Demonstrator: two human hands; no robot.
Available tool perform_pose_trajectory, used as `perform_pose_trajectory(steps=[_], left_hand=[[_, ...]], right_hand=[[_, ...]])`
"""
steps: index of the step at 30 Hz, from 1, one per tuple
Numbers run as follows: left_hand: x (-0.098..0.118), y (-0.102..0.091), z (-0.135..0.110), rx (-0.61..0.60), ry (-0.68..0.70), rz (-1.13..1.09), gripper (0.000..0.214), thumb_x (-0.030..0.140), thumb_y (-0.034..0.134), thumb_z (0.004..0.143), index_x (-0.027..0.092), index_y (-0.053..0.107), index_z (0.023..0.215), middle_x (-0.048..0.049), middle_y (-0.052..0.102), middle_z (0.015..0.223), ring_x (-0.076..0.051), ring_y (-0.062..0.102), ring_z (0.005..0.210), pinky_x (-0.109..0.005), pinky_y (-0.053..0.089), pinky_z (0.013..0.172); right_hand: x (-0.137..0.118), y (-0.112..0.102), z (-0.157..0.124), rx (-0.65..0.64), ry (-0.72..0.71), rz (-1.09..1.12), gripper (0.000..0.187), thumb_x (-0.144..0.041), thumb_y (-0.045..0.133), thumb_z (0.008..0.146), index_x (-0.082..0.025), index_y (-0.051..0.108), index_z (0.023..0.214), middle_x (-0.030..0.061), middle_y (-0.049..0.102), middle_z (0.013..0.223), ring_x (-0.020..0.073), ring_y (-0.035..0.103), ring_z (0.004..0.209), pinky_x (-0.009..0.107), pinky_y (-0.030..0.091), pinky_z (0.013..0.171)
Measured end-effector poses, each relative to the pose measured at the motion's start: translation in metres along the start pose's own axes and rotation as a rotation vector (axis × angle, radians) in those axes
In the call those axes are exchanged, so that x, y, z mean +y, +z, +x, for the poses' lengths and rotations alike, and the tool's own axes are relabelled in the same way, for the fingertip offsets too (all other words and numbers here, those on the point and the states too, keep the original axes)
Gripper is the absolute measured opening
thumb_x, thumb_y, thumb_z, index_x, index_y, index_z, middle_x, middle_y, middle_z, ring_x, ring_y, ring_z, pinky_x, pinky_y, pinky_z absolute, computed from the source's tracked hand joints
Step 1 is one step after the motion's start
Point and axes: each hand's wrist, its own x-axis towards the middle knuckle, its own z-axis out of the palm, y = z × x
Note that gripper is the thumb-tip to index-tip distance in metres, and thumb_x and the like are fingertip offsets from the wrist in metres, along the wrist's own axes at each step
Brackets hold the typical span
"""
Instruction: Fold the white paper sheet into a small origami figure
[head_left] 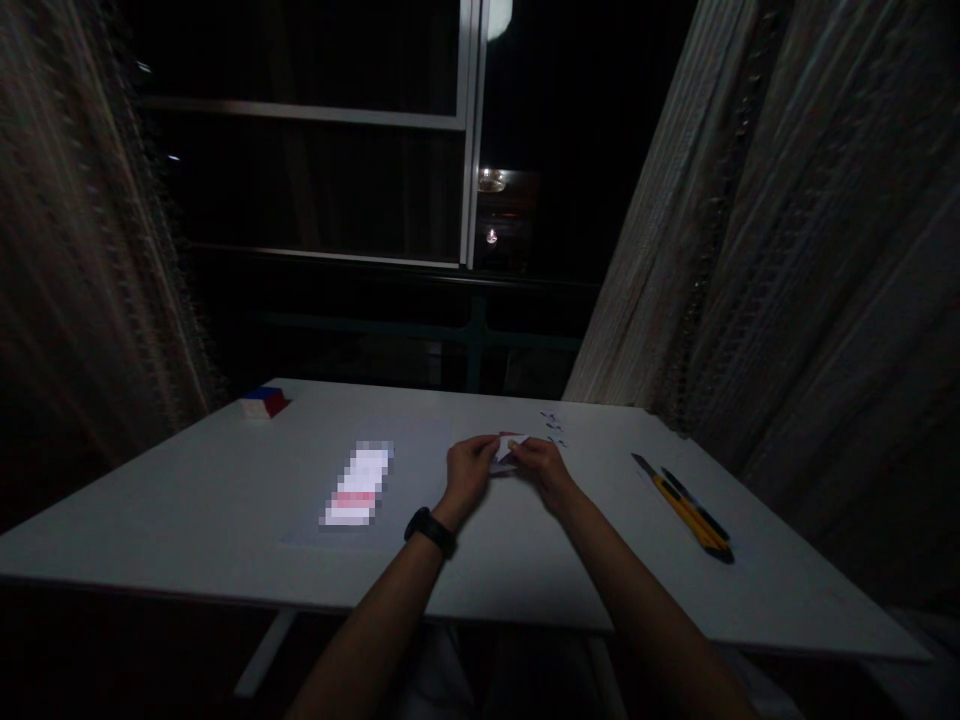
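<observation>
A small piece of white paper (507, 452) is held between my two hands, just above the middle of the white table (225, 500). My left hand (470, 468), with a dark watch (430, 532) on its wrist, pinches the paper's left side. On the right side, my right hand (544, 465) grips it, thumb on top. Folds seem to show in the paper, but the dim light hides the detail. Beyond my right hand, several small dark marks or bits (553, 428) lie in a column on the table.
Left of my hands a lit, blurred-out screen (358, 485) lies on a pale sheet (300, 535). A puzzle cube (263, 402) sits at the far left corner. At right lie a yellow utility knife (686, 512) and a dark pen (697, 503). Curtains (645, 250) flank the dark window.
</observation>
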Motion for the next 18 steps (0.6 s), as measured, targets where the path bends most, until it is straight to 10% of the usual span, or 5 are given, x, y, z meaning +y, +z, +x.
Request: perform_pose_trajectory(steps=[18], left_hand=[[0.002,0.0006,-0.0031,-0.12,-0.185,-0.486,0.044,0.036,0.071,0.063,0.012,0.067,0.1,-0.0142,0.066,0.102,-0.025,0.061,0.095,-0.036,0.045,0.086]], right_hand=[[0.0053,-0.0059,-0.0054,-0.095,-0.066,-0.065,0.035,-0.039,0.072,0.061,-0.016,0.07,0.087,0.0049,0.066,0.079,0.0195,0.057,0.075,0.033,0.041,0.071]])
